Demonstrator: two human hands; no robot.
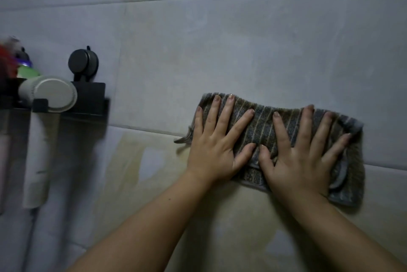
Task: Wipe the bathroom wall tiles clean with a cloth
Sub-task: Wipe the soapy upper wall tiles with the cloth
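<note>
At the far left a black rack hangs on the wall by a round suction cup and carries a white-capped bottle; the things further left are too blurred to name. To its right, a yellowish stain spreads over the lower wall tiles, below the grout line.

Next comes the left hand, flat with fingers spread wide, pressing the left part of the cloth against the wall. The cloth is a striped towel, folded over, and it lies across the grout line, well apart from the rack. The right hand presses its right part in the same way, fingers straight and fanned; neither hand curls round the fabric.

The cloth looks soft, light and limp, so it probably bunches if it is pushed from 1 edge. The 2 flat palms suit it: broad pressure across the middle keeps it spread. The glossy tile is likely slippery, so firm pressure matters.
</note>
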